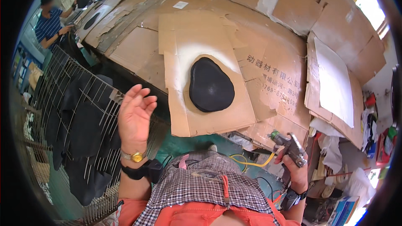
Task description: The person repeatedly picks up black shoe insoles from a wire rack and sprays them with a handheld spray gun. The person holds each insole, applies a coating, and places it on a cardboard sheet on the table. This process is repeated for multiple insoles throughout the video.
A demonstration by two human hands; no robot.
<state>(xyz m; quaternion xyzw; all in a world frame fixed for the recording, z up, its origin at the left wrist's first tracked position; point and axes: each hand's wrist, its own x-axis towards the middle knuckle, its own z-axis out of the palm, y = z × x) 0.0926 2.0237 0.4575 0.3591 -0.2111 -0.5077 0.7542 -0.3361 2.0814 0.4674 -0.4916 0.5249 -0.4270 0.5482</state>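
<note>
Right hand (296, 171) around spray gun (289, 144)

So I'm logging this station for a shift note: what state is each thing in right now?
Black rounded leather piece: lying flat on a cardboard sheet, untouched, with pale overspray around it.
Metal spray gun: gripped in the right hand, nozzle pointing up and left.
Left hand: raised, open, empty.
Wire drying rack: holding dark pieces.

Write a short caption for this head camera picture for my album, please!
Right hand grips a spray gun, left hand raised empty, near a black oval piece on cardboard.
</note>
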